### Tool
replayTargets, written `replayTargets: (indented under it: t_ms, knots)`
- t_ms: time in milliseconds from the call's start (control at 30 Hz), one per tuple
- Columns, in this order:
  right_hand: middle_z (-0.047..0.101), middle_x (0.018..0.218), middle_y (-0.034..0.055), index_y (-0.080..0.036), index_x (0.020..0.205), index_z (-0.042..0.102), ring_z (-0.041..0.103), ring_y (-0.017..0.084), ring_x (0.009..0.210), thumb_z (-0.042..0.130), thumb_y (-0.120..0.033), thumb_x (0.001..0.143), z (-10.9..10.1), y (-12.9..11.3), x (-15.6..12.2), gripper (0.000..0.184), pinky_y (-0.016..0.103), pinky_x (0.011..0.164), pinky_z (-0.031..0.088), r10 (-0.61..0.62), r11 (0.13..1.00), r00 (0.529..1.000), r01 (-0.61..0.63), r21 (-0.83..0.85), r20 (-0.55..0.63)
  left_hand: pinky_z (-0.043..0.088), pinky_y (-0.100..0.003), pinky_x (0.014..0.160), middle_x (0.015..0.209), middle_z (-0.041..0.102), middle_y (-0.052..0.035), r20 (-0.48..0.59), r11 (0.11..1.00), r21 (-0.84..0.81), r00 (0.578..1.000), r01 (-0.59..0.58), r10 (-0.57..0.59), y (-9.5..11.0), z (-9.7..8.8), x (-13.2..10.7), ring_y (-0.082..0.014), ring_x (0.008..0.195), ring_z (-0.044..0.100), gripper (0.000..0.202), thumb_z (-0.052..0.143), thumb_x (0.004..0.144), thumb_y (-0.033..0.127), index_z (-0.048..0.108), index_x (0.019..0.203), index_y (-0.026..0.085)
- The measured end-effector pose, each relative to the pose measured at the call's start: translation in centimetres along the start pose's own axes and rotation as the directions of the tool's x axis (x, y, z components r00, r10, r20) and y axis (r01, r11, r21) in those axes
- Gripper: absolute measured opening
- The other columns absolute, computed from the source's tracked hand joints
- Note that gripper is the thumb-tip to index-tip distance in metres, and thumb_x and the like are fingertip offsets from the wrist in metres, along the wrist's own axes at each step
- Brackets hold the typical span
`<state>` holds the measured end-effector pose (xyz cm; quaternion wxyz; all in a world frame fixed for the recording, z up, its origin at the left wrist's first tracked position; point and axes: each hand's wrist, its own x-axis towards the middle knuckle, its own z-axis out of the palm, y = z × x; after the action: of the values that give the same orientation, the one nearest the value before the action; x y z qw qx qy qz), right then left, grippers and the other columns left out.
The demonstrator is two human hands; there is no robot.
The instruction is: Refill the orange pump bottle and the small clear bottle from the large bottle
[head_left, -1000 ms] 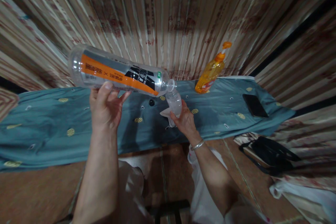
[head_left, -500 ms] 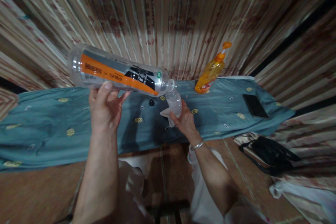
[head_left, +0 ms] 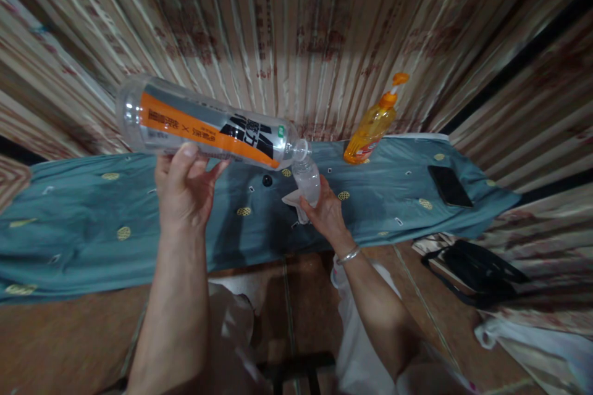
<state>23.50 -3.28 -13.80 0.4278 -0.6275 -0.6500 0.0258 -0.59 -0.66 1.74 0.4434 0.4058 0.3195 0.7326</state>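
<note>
My left hand [head_left: 185, 188] grips a large clear plastic bottle [head_left: 208, 123] with an orange and grey label, held nearly sideways. Its neck slopes down to the right, against or just over the mouth of a small clear plastic bottle [head_left: 307, 178]. Around the lower part of that small bottle my right hand [head_left: 325, 210] is closed; it looks cloudy inside. A pale cloth or tissue [head_left: 296, 202] lies beside the right fingers, partly hidden by them. A small black bottle cap [head_left: 267, 180] rests on the blue-green cloth below the large bottle's neck.
A pump bottle of orange liquid [head_left: 372, 129] stands at the back of the cloth-covered table [head_left: 384, 197]. To its right lies a black phone [head_left: 450, 186]. Pleated curtains [head_left: 296, 43] hang close behind. A black bag [head_left: 477, 271] is at the lower right.
The large bottle's base has risen slightly and shifted a little left. Both hands keep their hold, and the small bottle stays in place.
</note>
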Motion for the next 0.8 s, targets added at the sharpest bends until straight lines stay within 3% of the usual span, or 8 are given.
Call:
replayTargets:
  t_ms: [233, 433, 633, 800]
  knots:
    - [0.073, 0.126, 0.0255, -0.005, 0.145, 0.046, 0.074, 0.036, 0.11, 0.06, -0.045, 0.094, -0.27, -0.24, 0.07, 0.067, 0.051, 0.098, 0.06, 0.024, 1.0, 0.999, -0.023, -0.01, 0.037, 0.064, -0.032, 0.072, 0.11, 0.074, -0.0032, -0.006, 1.0, -0.024, 1.0, -0.005, 0.005, 0.17, 0.26, -0.08, -0.0228, 0.102, 0.068, 0.045, 0.094, 0.058, 0.039, 0.063, 0.087, 0.023]
    - [0.072, 0.127, 0.0257, -0.005, 0.146, 0.045, 0.073, 0.037, 0.114, 0.061, -0.046, 0.094, -0.23, -0.2, 0.09, 0.068, 0.051, 0.098, 0.061, 0.021, 0.999, 0.999, -0.02, -0.025, 0.034, 0.064, -0.042, 0.081, 0.108, 0.073, -0.0045, 0.019, 1.0, -0.007, 1.0, -0.012, 0.012, 0.22, 0.2, -0.04, -0.0275, 0.109, 0.066, 0.043, 0.093, 0.06, 0.039, 0.062, 0.085, 0.023]
    - [0.074, 0.125, 0.0239, -0.006, 0.145, 0.048, 0.075, 0.036, 0.109, 0.061, -0.046, 0.095, -0.31, -0.17, 0.07, 0.066, 0.05, 0.096, 0.063, -0.007, 1.0, 1.0, 0.008, -0.025, 0.015, 0.063, -0.041, 0.08, 0.112, 0.073, -0.0053, 0.02, 1.0, 0.0, 1.0, -0.012, 0.012, 0.26, 0.15, -0.01, -0.0285, 0.111, 0.066, 0.045, 0.094, 0.06, 0.04, 0.062, 0.088, 0.023]
    - [0.072, 0.127, 0.0264, -0.003, 0.146, 0.046, 0.074, 0.037, 0.113, 0.061, -0.045, 0.094, -0.31, -0.09, 0.08, 0.068, 0.052, 0.098, 0.062, -0.006, 0.999, 0.999, 0.008, -0.042, 0.038, 0.064, -0.034, 0.071, 0.11, 0.074, -0.0039, 0.013, 1.0, 0.0, 1.0, -0.021, 0.021, 0.39, 0.45, -0.16, -0.0259, 0.106, 0.068, 0.044, 0.094, 0.059, 0.04, 0.065, 0.088, 0.024]
